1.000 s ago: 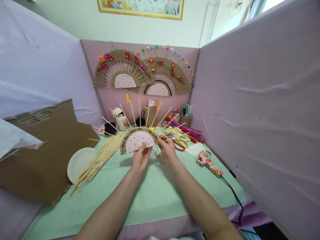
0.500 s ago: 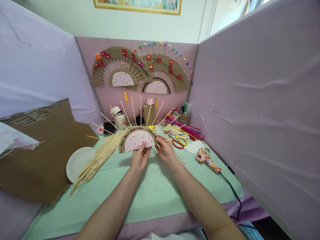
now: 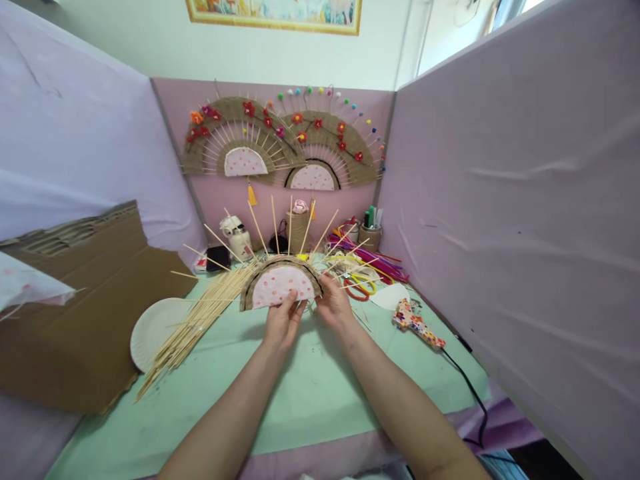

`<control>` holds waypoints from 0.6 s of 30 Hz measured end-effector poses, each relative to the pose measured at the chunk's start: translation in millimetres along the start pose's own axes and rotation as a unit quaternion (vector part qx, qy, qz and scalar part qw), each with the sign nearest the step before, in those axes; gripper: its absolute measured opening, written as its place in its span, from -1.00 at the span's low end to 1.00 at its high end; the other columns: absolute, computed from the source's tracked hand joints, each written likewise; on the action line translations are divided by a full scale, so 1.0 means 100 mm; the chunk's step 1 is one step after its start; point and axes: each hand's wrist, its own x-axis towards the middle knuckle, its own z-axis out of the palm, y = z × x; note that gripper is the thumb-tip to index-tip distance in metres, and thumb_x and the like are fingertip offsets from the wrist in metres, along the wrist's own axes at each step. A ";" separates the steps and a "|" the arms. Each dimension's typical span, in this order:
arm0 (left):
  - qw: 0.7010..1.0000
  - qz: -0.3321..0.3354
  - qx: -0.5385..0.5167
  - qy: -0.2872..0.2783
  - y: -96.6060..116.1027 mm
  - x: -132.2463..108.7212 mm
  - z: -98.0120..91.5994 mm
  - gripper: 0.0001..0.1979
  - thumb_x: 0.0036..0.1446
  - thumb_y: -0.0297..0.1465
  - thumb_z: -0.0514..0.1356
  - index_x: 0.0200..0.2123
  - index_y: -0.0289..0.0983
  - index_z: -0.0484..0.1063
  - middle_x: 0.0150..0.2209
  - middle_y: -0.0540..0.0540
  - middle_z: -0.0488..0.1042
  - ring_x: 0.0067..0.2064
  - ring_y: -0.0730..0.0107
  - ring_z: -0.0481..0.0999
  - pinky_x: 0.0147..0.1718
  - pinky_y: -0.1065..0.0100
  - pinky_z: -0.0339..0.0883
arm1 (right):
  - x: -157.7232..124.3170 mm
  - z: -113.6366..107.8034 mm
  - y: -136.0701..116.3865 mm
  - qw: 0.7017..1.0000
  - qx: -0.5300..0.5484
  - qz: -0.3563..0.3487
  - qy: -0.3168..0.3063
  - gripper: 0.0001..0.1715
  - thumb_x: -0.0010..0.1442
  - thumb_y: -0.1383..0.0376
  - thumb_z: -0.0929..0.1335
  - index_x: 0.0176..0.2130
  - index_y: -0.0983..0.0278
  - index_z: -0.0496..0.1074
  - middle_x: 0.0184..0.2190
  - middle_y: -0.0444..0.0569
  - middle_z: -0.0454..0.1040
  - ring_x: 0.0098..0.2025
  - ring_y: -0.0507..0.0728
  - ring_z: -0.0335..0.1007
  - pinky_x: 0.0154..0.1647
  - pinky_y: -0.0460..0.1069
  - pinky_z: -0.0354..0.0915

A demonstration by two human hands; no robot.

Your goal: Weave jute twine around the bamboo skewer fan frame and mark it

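Held above the table is a half-round fan (image 3: 283, 285), with pink spotted cloth in the middle, a brown rim with a black line, and thin sticks spreading from its curved edge. My left hand (image 3: 284, 323) pinches its straight lower edge, thumb on the cloth and fingers behind. At the right end of the rim, my right hand (image 3: 334, 301) is closed on the fan's corner; some of its fingers are hidden behind. Left of the fan lies a bundle of thin wooden sticks (image 3: 195, 327), partly over a white paper plate (image 3: 155, 327).
Brown cardboard (image 3: 95, 300) leans at the left. A patterned glue gun (image 3: 417, 323) with a black cord lies right, near scissors (image 3: 357, 288) and colourful pipe cleaners (image 3: 383, 263). A white bottle (image 3: 237, 237) and twine roll (image 3: 297, 230) stand behind. Two finished fans (image 3: 240, 130) hang on the back panel.
Both hands have shifted slightly to the right with the fan, which has turned a little. My grip on it looks the same. The camera view has tilted slightly.
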 end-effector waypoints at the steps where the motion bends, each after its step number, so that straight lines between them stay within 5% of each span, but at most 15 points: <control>1: 1.000 0.000 0.005 -0.002 -0.01 -0.01 0.00 -0.72 -0.07 -0.61 0.30 -0.25 -0.24 0.46 -0.25 0.00 0.55 -0.26 0.45 0.54 -0.16 0.29 0.46 | 0.00 -0.01 0.00 1.000 -0.002 -0.004 -0.002 -0.70 -0.27 0.40 0.49 -0.44 0.20 0.43 -0.52 -0.23 0.48 -0.45 0.05 0.38 -0.36 -0.03 0.30; 18: 1.000 0.010 -0.022 0.003 0.05 -0.01 0.01 -0.75 -0.03 -0.63 0.26 -0.26 -0.26 0.45 -0.29 -0.03 0.57 -0.25 0.45 0.55 -0.14 0.33 0.46 | -0.04 -0.02 0.01 1.000 0.005 0.015 0.003 -0.80 -0.19 0.34 0.46 -0.47 0.19 0.40 -0.49 -0.25 0.46 -0.41 0.00 0.36 -0.35 -0.09 0.27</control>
